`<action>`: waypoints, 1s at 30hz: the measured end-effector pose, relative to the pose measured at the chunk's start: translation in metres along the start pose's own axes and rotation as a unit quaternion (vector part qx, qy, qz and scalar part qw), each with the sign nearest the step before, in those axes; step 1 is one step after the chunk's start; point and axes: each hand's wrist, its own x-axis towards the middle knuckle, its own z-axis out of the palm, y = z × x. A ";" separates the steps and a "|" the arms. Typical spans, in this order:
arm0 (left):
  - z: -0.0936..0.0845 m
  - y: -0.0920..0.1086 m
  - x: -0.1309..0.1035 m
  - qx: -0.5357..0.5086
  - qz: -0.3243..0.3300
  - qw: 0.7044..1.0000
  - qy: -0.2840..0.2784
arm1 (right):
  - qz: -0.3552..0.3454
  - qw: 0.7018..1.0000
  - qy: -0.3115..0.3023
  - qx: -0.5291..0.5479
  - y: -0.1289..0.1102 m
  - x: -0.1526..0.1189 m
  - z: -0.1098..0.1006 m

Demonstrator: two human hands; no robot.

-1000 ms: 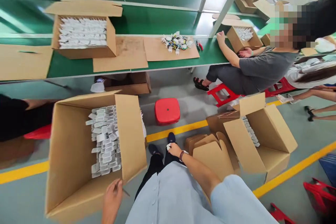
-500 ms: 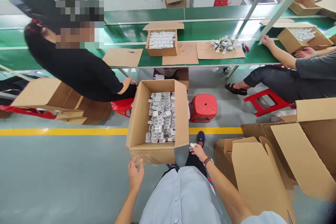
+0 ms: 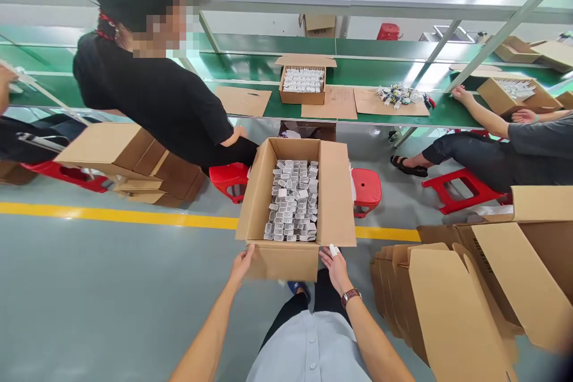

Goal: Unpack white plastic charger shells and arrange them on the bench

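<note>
left hand [image 3: 242,264] pinching squared cardboard box [image 3: 284,264], right hand [image 3: 335,265] loosely holding white piece [image 3: 333,250], blocky pale pieces [image 3: 293,203] inside

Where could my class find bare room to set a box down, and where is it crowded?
The widest bare patch is the floor bordered by the yellow line and the left hand. A bare cardboard sheet lies between the white-parts box and the loose pile. Folded cartons crowd the floor beyond the right hand. The near carton is heaped with pale pieces.
</note>
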 end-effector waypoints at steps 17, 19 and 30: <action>0.031 0.058 -0.013 -0.081 0.207 0.966 -0.133 | -0.020 0.987 0.017 -0.159 -0.074 -0.024 -0.037; 0.063 0.051 -0.009 -0.054 0.219 0.967 -0.117 | -0.041 0.980 0.015 -0.195 -0.100 -0.007 -0.034; 0.106 0.054 0.026 0.030 0.014 0.909 0.417 | -0.234 0.888 -0.129 -0.374 -0.330 0.229 0.143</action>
